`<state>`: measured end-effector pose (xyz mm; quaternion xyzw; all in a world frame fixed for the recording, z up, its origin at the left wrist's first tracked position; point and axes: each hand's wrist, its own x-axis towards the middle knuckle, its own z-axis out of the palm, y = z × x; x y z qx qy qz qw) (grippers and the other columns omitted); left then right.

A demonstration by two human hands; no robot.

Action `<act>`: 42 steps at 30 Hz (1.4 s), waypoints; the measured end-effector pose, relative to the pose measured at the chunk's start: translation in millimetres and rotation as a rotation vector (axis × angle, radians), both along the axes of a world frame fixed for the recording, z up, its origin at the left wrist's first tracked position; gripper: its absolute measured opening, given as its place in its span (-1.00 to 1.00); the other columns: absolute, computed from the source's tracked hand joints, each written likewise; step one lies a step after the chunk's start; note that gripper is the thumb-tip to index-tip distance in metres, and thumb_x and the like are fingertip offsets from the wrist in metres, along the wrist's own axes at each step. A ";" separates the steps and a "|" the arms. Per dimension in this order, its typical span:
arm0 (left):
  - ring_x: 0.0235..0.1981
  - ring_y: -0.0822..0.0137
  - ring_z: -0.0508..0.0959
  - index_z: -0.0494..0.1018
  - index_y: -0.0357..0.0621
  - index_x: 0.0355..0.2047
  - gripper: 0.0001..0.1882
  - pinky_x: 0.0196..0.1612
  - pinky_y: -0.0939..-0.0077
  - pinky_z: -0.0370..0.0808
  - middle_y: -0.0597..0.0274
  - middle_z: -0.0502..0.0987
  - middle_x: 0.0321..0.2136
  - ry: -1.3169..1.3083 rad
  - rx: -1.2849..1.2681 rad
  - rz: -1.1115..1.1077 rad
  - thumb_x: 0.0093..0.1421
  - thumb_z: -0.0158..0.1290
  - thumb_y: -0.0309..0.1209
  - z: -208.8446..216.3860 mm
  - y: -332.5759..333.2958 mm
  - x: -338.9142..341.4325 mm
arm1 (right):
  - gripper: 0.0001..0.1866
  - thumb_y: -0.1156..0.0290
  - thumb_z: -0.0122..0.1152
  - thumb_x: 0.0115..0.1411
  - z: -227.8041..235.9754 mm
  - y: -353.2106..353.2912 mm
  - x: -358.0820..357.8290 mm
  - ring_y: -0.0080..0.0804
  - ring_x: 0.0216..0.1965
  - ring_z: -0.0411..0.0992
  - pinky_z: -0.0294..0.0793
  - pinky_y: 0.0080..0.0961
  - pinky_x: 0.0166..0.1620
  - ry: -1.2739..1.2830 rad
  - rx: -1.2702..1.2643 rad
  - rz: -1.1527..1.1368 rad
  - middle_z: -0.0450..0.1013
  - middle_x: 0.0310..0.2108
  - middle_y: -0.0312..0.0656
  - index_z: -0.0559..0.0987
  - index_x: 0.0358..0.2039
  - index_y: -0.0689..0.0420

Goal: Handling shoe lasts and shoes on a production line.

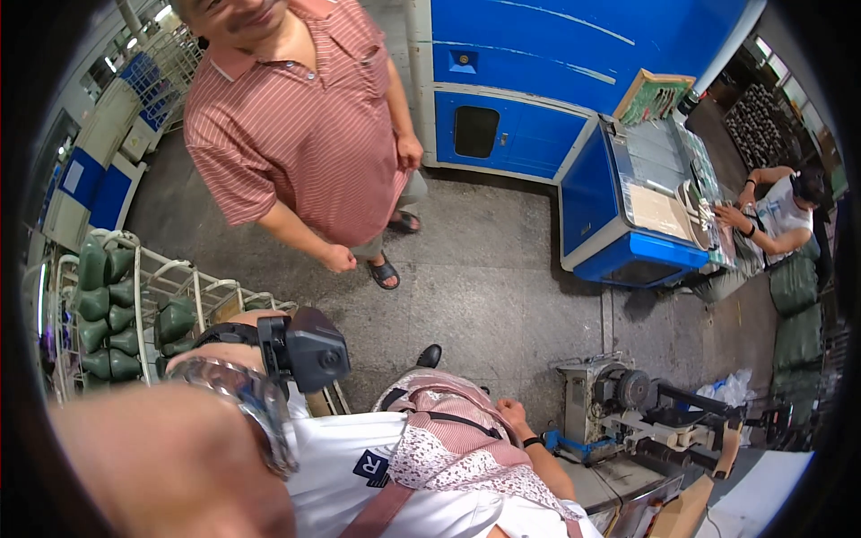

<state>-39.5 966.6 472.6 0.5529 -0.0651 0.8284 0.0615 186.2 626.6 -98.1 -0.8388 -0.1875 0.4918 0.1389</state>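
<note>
My left hand (170, 462) is raised very close to the view at the lower left, large and smeared, its fingers not readable. Behind it on the same arm sit a shiny metal wristwatch (269, 417) and a small black camera (316, 350) on a dark strap. My right hand (512, 415) hangs beside the patterned pink apron (439, 457), a black band round its wrist. Its fingers look loosely curled, and nothing shows in them. Closest to it on the right stands a grey machine (587, 399) with a motor and black arms.
A person (296, 134) in a striped shirt stands ahead on the grey floor (466, 233). At the left, a white wire rack (139, 296) holds several green shoe lasts (94, 305). A blue machine (511, 54) stands at the back. Another person (780, 215) works at a bench (659, 211), right.
</note>
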 end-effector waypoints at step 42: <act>-0.25 0.02 0.63 0.58 -0.14 -0.21 -0.64 -0.18 0.18 0.53 -0.02 0.64 -0.30 2.153 -0.635 -0.308 0.14 0.13 -0.14 -427.0 -19.9 534.9 | -0.75 0.46 0.07 0.25 11.6 -138.2 165.6 -0.56 -0.47 0.46 0.40 -0.62 -0.45 0.089 0.463 -1.177 0.55 -0.30 -0.20 0.54 -0.10 0.28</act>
